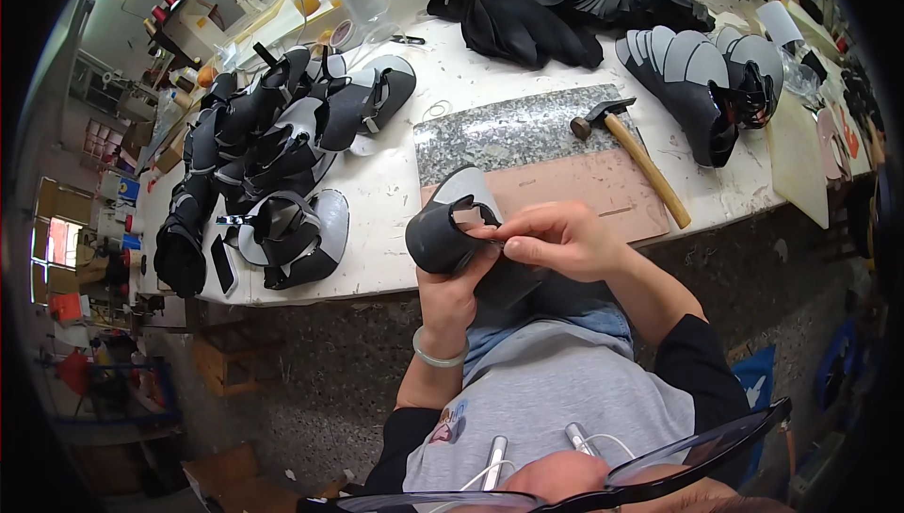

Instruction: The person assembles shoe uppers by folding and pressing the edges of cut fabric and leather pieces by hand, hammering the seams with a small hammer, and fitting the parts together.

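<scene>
My left hand (448,298) grips a black and grey shoe upper (430,238) from below, just off the near table edge, with its opening turned up. A small pale pink patch (467,218) shows inside that opening. Thumb and fingers of my right hand (570,240) are pinched together at the upper's right rim; what lies between the fingertips is too small to make out. Beyond the hands, a wooden-handled hammer (648,171) rests across a pinkish board (565,195) and a speckled grey slab (523,131).
Similar shoe uppers (273,146) are heaped on the left, beside a phone (224,266). More uppers (692,80) stand nested at the right. Black fabric pieces (513,18) lie at the back, near a tape roll (345,34) and clear plastic container (365,0). A wooden stool (231,362) stands below the table.
</scene>
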{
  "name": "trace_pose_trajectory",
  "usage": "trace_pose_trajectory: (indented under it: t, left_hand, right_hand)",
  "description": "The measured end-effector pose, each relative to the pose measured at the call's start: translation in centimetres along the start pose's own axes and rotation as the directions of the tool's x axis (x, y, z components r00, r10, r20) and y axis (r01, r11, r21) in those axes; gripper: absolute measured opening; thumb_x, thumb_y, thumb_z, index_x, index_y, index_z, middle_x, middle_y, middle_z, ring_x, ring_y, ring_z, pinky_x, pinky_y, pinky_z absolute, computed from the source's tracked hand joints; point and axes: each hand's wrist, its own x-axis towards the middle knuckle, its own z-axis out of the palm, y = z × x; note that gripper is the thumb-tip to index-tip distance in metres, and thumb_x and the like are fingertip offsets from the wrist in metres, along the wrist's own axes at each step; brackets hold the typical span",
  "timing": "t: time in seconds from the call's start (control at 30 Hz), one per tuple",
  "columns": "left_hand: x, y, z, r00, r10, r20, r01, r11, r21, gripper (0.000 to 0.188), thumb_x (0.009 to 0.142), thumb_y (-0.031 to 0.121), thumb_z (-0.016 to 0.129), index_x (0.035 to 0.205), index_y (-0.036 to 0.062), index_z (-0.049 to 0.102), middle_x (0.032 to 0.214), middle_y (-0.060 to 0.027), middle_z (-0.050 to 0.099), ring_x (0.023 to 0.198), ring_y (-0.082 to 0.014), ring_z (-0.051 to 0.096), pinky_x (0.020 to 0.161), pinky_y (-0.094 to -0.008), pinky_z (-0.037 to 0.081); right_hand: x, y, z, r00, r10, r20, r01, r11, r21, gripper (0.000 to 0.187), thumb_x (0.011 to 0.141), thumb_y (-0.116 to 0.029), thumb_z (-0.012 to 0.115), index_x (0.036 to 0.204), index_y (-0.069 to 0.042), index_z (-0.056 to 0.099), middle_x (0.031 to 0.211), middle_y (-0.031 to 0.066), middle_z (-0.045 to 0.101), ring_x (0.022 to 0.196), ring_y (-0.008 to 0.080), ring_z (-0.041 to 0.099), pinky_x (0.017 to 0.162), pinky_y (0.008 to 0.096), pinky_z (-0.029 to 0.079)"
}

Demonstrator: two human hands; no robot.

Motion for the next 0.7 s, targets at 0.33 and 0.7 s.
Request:
trace_pose_trajectory:
  t: [0.33, 0.7]
  left_hand:
    - [0.1, 0.7, 0.2, 0.989, -0.148, -0.032, 0.143, 0.983, -0.112, 0.024, 0.076, -0.008, 0.067, 0.097, 0.0016, 0.065, 0.093, -0.0061, 0.066, 0.087, -0.0145, 0.063, 0.081, -0.0281, 0.050]
    - [-0.2, 0.8, 0.4, 0.978, -0.200, -0.058, 0.191, 0.973, -0.128, 0.018, 0.080, -0.001, 0.060, 0.098, -0.0010, 0.063, 0.092, -0.0054, 0.064, 0.084, -0.0128, 0.061, 0.077, -0.0265, 0.050]
  right_hand:
    - [1.0, -0.5, -0.8, 0.984, 0.152, 0.095, -0.161, 0.983, 0.086, 0.019, 0.081, -0.011, 0.074, 0.094, 0.002, 0.071, 0.083, 0.0061, 0.066, 0.068, 0.0090, 0.060, 0.059, 0.0222, 0.048]
    - [1.4, 0.0, -0.8, 0.973, 0.196, 0.122, -0.210, 0.972, 0.108, 0.018, 0.075, -0.009, 0.078, 0.087, 0.003, 0.070, 0.081, 0.0053, 0.068, 0.075, 0.0095, 0.062, 0.069, 0.0235, 0.049]
